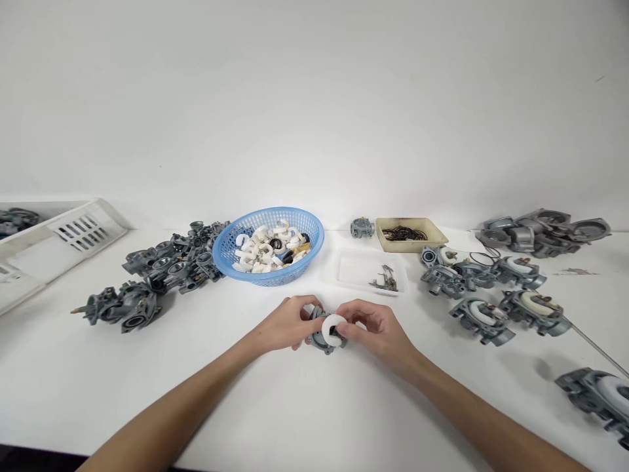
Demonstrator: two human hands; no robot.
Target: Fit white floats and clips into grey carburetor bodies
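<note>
In the middle of the white table, near me, a grey metal carburetor body (319, 339) is gripped by my left hand (293, 322), whose fingers wrap its left side. A white C-shaped carburetor float (329, 331) sits over the top of this body, tilted towards me. My right hand (367, 326) pinches the float's right side between thumb and fingers. The left thumb reaches to the float's left edge. The small parts under the float are mostly hidden by it and by my fingers.
A blue basket (268, 278) holds several floats. Carburetor bodies (181, 262) pile up left of it. Behind my hands lie a clear tray (344, 278) with small metal pins and a cream tray (407, 246) with dark rings. Carburetors with floats (484, 314) and metal bowls (545, 233) stand right.
</note>
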